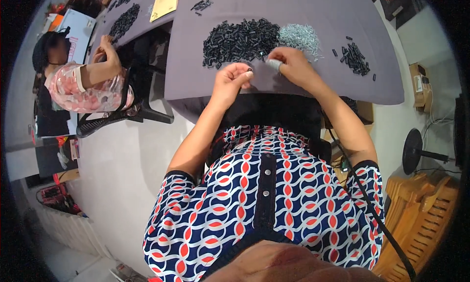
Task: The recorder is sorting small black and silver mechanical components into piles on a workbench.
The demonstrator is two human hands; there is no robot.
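Observation:
My left hand (233, 83) hovers over the near part of the cloth-covered table, thumb and fingers pinched on a small black tube-like piece (250, 70). To its right, my right hand (293, 66) is closed in a pinch, slightly blurred; what its fingertips hold is too small to make out. A whitish wrap (274, 64) shows around one of its fingers. Just beyond both hands lies a broad heap of short black tube-like pieces (240, 39). Touching that heap on its right is a pile of small silver metal pieces (298, 38).
A smaller group of black pieces (355, 59) lies to the right on the grey tablecloth (347, 17). Farther left are a yellow booklet (165, 4) and more black pieces (125, 22), beside a seated person (85, 81). A dark cable (374, 208) crosses my right side, near wooden chairs (416, 218).

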